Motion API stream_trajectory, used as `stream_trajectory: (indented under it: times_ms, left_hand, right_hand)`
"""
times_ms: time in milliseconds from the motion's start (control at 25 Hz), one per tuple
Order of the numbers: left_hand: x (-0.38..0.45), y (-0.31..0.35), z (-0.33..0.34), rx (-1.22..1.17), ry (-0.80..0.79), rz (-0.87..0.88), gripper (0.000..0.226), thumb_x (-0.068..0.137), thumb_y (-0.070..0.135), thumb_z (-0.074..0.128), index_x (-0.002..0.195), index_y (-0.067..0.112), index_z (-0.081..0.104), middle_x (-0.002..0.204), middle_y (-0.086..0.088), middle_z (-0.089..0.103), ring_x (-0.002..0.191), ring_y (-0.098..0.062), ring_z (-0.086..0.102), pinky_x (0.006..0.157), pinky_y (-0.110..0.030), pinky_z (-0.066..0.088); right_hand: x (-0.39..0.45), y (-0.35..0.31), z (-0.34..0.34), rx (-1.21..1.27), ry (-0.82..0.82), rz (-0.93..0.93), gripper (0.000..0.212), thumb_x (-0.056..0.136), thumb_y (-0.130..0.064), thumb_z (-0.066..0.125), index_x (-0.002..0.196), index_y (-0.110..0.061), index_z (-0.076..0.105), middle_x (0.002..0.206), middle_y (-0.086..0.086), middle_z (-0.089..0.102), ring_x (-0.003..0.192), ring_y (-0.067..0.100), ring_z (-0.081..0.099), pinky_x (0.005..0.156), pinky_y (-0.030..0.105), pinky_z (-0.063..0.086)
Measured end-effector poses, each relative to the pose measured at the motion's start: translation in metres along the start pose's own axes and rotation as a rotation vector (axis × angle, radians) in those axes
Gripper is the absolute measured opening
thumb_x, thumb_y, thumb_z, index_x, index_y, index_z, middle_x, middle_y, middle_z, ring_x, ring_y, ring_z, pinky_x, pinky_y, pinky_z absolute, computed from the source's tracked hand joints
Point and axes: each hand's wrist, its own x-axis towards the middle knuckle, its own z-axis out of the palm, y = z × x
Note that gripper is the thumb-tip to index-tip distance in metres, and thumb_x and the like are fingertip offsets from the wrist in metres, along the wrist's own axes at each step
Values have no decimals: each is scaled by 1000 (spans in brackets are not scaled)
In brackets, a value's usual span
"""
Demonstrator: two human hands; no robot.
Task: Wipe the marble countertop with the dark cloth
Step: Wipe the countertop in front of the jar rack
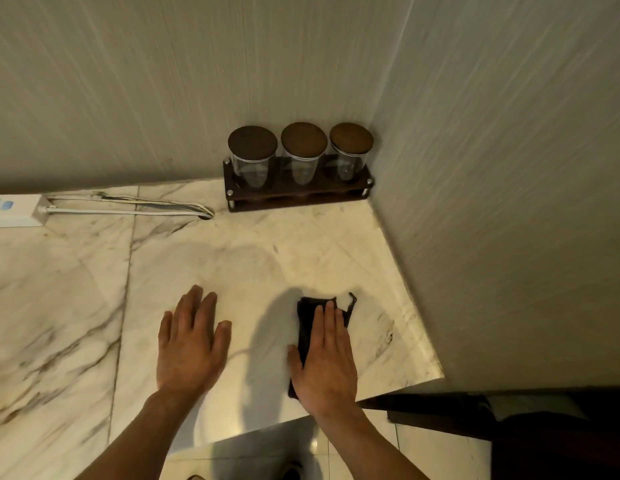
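Near the front edge of the marble tabletop (253,258), we have the right hand (324,370) flat on the dark cloth (306,323), fingers (331,318) straight and together, pressing it down rather than gripping it; the cloth's far end pokes out past the fingertips. Left hand (190,348) lies palm-down on bare marble just beside it, fingers slightly spread, holding nothing. Back corner: three lidded glass jars (303,154) in a dark rack (298,194), power strip (14,211) and cable at far left.
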Motion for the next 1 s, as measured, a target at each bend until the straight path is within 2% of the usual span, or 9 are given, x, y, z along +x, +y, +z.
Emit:
stream_trajectory:
  times_ms: [80, 160, 280, 360, 440, 520, 640, 800, 1000]
  left_hand:
    - [-2, 6, -6, -4, 46, -2, 56, 93, 45, 29, 141, 17, 37, 152, -12, 30, 142, -26, 18, 114, -52, 11]
    - [-3, 19, -6, 21, 58, 27, 54, 93, 43, 30, 140, 17, 38, 151, -12, 32, 142, -28, 19, 115, -51, 8]
    - [-2, 44, 6, 42, -15, 93, 56, 94, 43, 28, 142, 17, 39, 152, -9, 33, 143, -27, 18, 115, -50, 7]
    - [0, 53, 16, 45, -58, 122, 58, 95, 46, 24, 142, 16, 39, 152, -9, 33, 143, -27, 19, 115, -46, 4]
    - [5, 58, 23, 41, -68, 132, 60, 95, 47, 21, 142, 15, 39, 152, -9, 35, 142, -28, 21, 115, -42, 1]
    - [10, 61, 28, 32, -66, 104, 62, 95, 48, 19, 143, 13, 38, 151, -11, 36, 141, -30, 24, 115, -43, 3]
    - [11, 63, 33, 86, -68, 75, 63, 96, 48, 18, 143, 11, 36, 151, -13, 36, 141, -30, 24, 114, -46, 6]
    - [10, 65, 35, 155, -87, 54, 62, 96, 48, 20, 147, 15, 30, 155, -10, 27, 144, -26, 15, 115, -46, 2]
    - [12, 66, 34, 158, -91, 29, 62, 95, 50, 21, 145, 15, 34, 153, -8, 33, 143, -25, 20, 114, -47, 6]
  right_hand:
    - [-6, 10, -3, -34, -41, -64, 80, 87, -57, 24, 151, -14, 1, 156, 3, -7, 144, 19, -5, 118, 39, 10]
    - [-10, 20, -7, -61, -60, -133, 78, 88, -54, 30, 151, -12, 11, 158, 6, 4, 144, 21, 5, 116, 42, 15]
    - [-9, 36, -14, -83, -96, -267, 74, 87, -48, 39, 148, -10, 24, 156, 8, 20, 143, 22, 18, 111, 45, 29]
    - [-6, 49, -22, -89, -135, -387, 72, 85, -43, 43, 148, -12, 25, 157, 5, 19, 144, 19, 16, 110, 42, 32]
    - [1, 64, -31, -111, -187, -518, 72, 85, -39, 45, 149, -15, 22, 158, 1, 13, 145, 14, 7, 113, 38, 27]
    - [11, 75, -40, -130, -267, -613, 72, 87, -36, 43, 151, -18, 15, 160, -2, 5, 145, 9, -2, 118, 34, 13]
    - [24, 81, -46, -147, -325, -688, 73, 88, -33, 44, 152, -19, 11, 160, -4, 1, 145, 8, -7, 116, 30, 3]
    - [46, 84, -48, -158, -347, -738, 73, 88, -32, 45, 152, -17, 13, 160, -2, 3, 145, 8, -6, 116, 28, 0]
    - [84, 81, -50, -182, -367, -771, 73, 89, -36, 40, 152, -19, 9, 160, -4, -2, 144, 7, -10, 118, 29, 1]
